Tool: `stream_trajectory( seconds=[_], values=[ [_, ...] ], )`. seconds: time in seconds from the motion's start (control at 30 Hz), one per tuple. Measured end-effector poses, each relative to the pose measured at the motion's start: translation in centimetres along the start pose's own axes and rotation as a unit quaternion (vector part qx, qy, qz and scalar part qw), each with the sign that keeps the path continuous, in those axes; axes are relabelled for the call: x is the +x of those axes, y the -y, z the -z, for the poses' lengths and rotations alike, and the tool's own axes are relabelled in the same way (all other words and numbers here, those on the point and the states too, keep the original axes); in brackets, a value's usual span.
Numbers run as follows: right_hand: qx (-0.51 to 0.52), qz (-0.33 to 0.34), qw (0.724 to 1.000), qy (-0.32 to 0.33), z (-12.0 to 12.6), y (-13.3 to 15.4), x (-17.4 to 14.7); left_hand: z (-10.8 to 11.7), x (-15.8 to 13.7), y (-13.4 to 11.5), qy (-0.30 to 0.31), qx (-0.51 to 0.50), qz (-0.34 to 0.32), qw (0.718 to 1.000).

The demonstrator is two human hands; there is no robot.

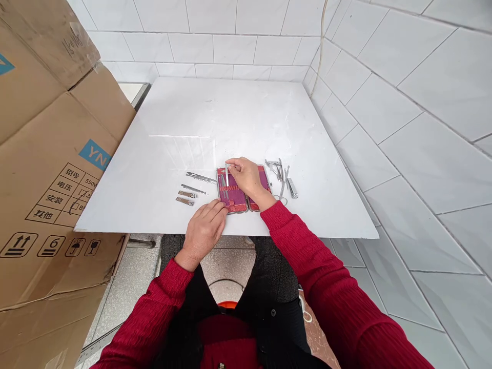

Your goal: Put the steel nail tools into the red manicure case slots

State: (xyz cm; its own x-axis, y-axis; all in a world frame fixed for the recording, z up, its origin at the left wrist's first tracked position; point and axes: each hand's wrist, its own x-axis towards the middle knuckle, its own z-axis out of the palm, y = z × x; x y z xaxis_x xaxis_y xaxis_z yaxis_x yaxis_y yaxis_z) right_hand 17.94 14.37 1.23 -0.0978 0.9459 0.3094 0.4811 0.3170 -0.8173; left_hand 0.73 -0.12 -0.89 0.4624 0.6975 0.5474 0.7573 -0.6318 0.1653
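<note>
Right hand [246, 177] pinches flat silver metal strip [226, 177] over open red, purple-lined case [239, 199] near front edge of white tabletop [269, 118], left hand [205, 224] at case's near-left corner, grip unclear, broad surface beyond.

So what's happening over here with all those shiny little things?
Someone at a white table has an open red-and-purple case in front of them. Their right hand pinches a flat metal tool over the case's left half; I can't tell if its tip is in a loop. Their left hand rests at the case's near left corner. Small clippers lie to the left, and a bigger clipper lies to the right.
</note>
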Motion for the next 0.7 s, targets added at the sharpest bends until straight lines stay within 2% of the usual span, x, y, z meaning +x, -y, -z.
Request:
stream_trajectory(
  seconds=[0.1, 0.33, 0.7],
  values=[
    [-0.054, 0.025, 0.998, -0.004, 0.3, 0.15, -0.18, 0.02, 0.07, -0.06, -0.005, 0.005, -0.005, 1.0],
    [-0.123, 0.018, 0.992, 0.016, 0.25, 0.01, -0.29, 0.05, 0.11, -0.16, -0.002, 0.001, 0.003, 1.0],
    [-0.156, 0.042, 0.986, 0.035, 0.42, 0.3, -0.8, -0.05, 0.03, -0.07, -0.005, 0.001, 0.001, 1.0]
  ],
)
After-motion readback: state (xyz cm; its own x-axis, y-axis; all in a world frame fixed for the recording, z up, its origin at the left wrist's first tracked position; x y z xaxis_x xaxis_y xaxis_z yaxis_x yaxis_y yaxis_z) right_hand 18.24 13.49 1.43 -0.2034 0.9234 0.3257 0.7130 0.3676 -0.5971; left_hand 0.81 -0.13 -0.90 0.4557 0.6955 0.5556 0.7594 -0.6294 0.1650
